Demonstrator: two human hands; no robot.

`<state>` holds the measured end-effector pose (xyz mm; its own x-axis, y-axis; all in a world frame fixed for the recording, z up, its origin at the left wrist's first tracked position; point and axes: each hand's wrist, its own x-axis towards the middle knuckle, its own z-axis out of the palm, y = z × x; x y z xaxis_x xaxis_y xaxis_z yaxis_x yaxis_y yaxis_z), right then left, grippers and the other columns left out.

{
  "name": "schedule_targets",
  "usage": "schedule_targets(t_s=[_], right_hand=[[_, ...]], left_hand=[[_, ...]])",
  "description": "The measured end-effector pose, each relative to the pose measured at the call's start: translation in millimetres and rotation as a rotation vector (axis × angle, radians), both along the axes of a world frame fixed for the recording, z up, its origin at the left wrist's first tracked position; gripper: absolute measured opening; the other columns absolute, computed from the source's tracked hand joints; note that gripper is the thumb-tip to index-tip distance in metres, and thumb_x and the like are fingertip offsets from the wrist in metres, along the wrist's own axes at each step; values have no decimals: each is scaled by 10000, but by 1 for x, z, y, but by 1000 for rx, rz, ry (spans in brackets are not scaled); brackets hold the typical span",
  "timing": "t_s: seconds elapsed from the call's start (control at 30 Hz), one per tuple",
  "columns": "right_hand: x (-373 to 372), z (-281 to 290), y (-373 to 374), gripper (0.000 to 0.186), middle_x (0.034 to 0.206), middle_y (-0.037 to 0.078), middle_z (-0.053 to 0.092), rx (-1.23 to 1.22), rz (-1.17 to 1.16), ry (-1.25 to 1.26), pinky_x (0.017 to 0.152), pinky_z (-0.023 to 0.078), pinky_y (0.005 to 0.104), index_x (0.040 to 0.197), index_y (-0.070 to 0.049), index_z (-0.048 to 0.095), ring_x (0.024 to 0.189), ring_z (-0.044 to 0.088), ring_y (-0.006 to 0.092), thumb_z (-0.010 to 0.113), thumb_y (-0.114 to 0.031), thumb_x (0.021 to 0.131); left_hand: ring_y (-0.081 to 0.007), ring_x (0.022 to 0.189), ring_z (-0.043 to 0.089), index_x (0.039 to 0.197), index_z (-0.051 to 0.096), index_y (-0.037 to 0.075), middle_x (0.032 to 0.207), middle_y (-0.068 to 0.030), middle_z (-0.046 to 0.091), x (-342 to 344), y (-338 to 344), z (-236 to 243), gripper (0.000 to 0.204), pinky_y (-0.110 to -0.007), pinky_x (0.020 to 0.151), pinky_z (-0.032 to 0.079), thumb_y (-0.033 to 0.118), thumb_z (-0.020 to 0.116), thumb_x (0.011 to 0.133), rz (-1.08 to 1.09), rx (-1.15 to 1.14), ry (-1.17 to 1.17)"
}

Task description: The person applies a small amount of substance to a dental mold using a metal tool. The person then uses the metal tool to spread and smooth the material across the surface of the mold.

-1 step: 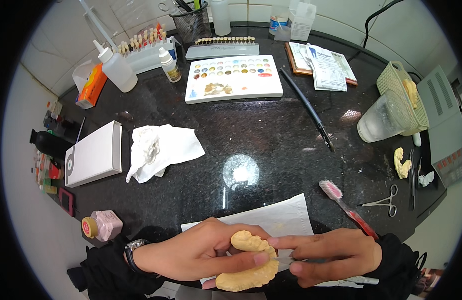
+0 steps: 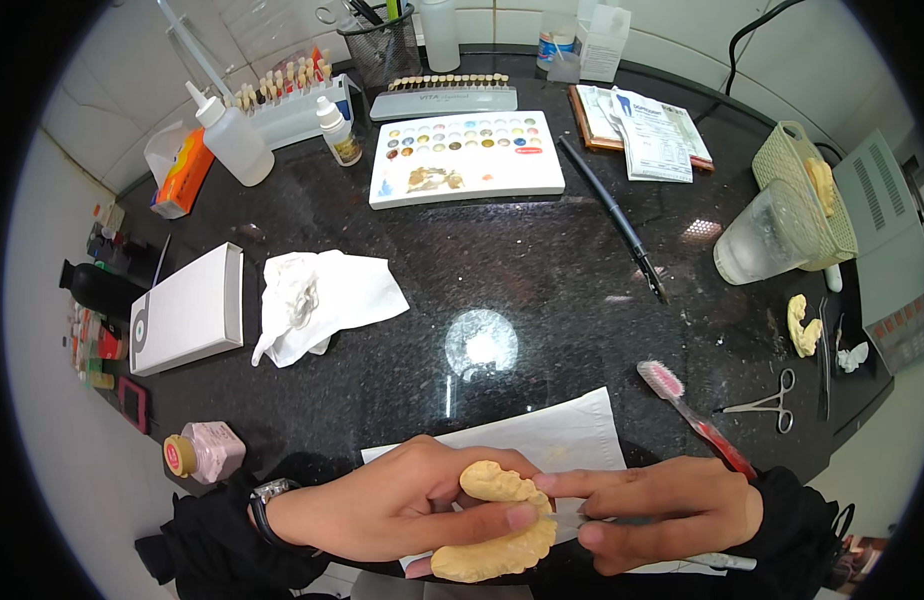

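A yellow plaster dental cast (image 2: 497, 558), arch-shaped with teeth, is held above the near edge of the counter. My left hand (image 2: 407, 500) closes round it, thumb pressed across its middle. From the right, my right hand (image 2: 662, 515) grips a slim tool (image 2: 569, 520) with a flat metal tip. That tip meets the cast beside my left thumb, while my right index fingertip rests against the teeth. The tool's pale handle end (image 2: 732, 562) shows below the right hand; its middle is hidden. White paper (image 2: 572, 435) lies beneath both hands.
Right of the paper lie a red toothbrush (image 2: 687, 405), a clamp (image 2: 777, 403) and a small cast piece (image 2: 802, 325). A pink jar (image 2: 210, 452) and crumpled tissue (image 2: 317, 300) sit left. Farther back are a paint palette (image 2: 467, 170), a dark brush-like pen (image 2: 612, 215) and a cloudy cup (image 2: 762, 240).
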<state>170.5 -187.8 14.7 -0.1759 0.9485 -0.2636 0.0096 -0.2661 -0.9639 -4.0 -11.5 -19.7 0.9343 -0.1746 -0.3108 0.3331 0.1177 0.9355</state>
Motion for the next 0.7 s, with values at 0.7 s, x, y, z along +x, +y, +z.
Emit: schedule_targets(t_s=[0.7], right_hand=[[-10,-20,-12,171,940,163,613,413,-221,-112,815,505,291,979,53,567,923,654,250,606,90,816]], left_hand=[[-79,791,598,1141,575,-3,918,-63,663,2,4,9,284,-211,644,442,150,597,902,0,23,162]])
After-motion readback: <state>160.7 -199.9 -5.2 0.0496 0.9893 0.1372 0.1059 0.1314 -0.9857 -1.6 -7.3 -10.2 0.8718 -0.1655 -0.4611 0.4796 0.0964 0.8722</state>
